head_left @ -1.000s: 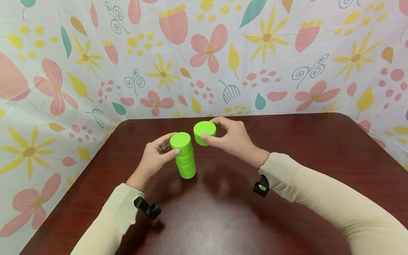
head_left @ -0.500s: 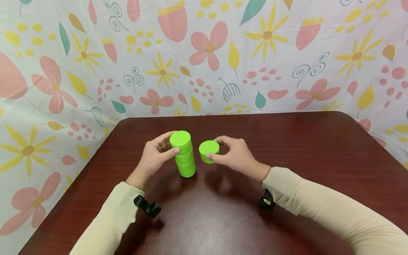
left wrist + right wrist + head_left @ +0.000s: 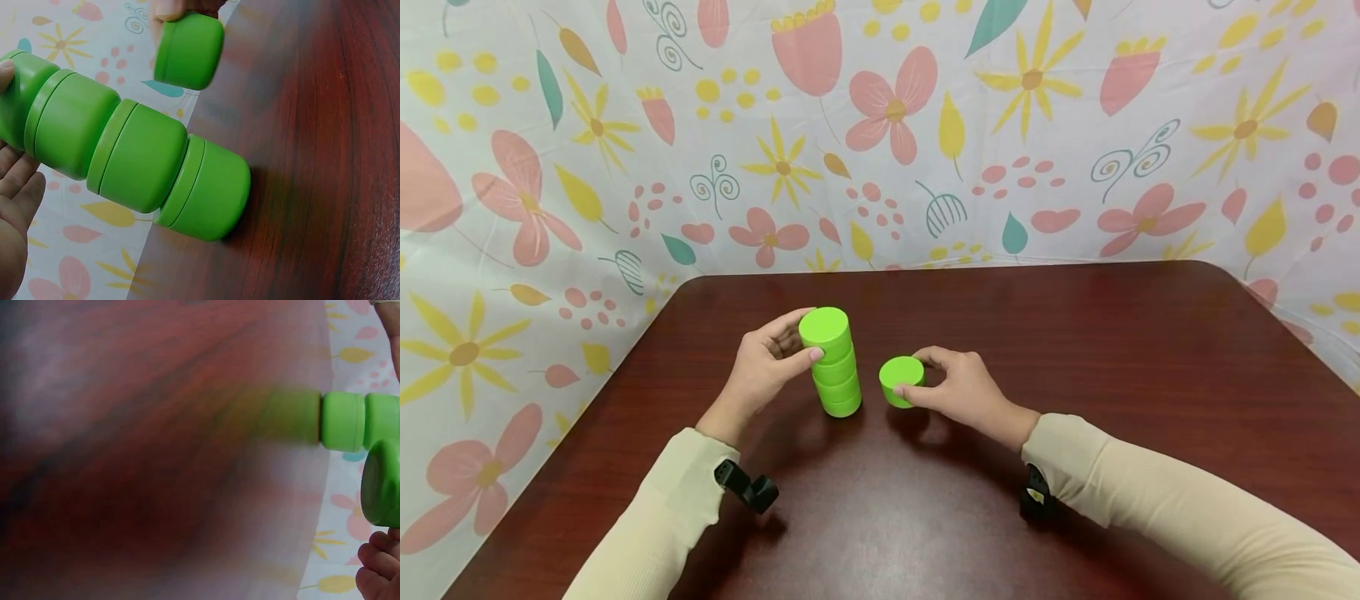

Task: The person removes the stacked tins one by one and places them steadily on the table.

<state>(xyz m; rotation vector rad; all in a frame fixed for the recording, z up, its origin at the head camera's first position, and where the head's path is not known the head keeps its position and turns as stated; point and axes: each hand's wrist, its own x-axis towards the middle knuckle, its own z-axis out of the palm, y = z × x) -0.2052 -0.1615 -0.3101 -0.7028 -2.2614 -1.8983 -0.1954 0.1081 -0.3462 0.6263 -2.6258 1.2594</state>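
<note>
Several small green lidded jars stand in one upright stack (image 3: 837,375) on the table. My left hand (image 3: 762,367) holds the top jar (image 3: 826,331) of it between thumb and fingers. To the right, my right hand (image 3: 962,387) pinches a single green jar (image 3: 901,379), thumb in front and fingers behind. In the left wrist view that held jar (image 3: 190,51) is apart from the stack, close over the table. The seam under each lid shows on the stacked jars (image 3: 140,156). From the right wrist, the held jar's rounded base (image 3: 381,484) is visible.
A dark reddish-brown wooden table (image 3: 1075,333) with a glossy surface lies under the hands. Behind and to the left hangs a white cloth (image 3: 895,208) printed with flowers and leaves. Black wrist cameras (image 3: 747,486) sit below both sleeves.
My right hand has lowered its jar toward the table, moving down, nearer and slightly right, away from the stack's top. My left hand and the stack have stayed in place.
</note>
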